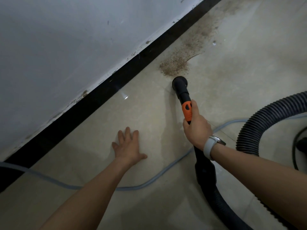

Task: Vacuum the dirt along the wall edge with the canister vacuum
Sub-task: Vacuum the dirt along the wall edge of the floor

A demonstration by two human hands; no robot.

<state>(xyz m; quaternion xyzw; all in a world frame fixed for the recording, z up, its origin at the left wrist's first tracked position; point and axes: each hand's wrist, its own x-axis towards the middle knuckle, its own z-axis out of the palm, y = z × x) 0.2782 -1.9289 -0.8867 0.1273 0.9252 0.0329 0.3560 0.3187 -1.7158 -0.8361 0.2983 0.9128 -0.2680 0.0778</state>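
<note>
A band of brown dirt [186, 52] lies on the pale tiled floor beside the black skirting [106, 90] of the white wall, running away to the upper right. The round black vacuum nozzle [179, 83] sits on the floor at the near end of the dirt. My right hand [196, 125], with a white watch on the wrist, grips the orange and black vacuum handle [187, 110] just behind the nozzle. My left hand [128, 145] lies flat on the floor with fingers spread, left of the handle. The ribbed black hose [259, 123] loops off to the right.
A light blue cord [54, 180] snakes across the floor under both arms and runs right toward the hose. A dark part of the canister [302, 145] shows at the right edge. The white wall [66, 39] fills the upper left.
</note>
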